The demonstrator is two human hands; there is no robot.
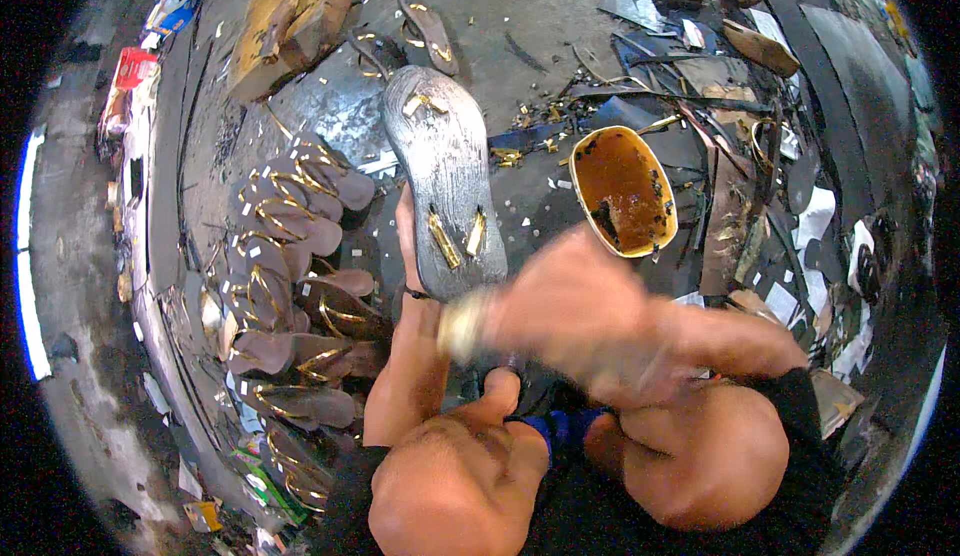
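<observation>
My left hand (406, 236) is closed round the left edge of a dark sandal sole (440, 166), with most of its fingers hidden beneath. The sole lies upside up with a wet, streaky shine, and gold strap ends (442, 241) lie folded on it near its lower end and its tip. Smeared by motion, my right hand (570, 301) is closed on what looks like a brush (462, 326) with a pale end, at the sole's near end. Beyond that hand stands an oval tub (625, 188) of brown, glue-like liquid, its rim spotted with dark bits.
Rows of brown sandals with gold straps (265, 291) lie on the left. A wooden block (295, 26) and a single strapped sandal (430, 34) are at the back. Scraps and offcuts (720, 146) litter the right side. My bent knees (450, 491) are in front.
</observation>
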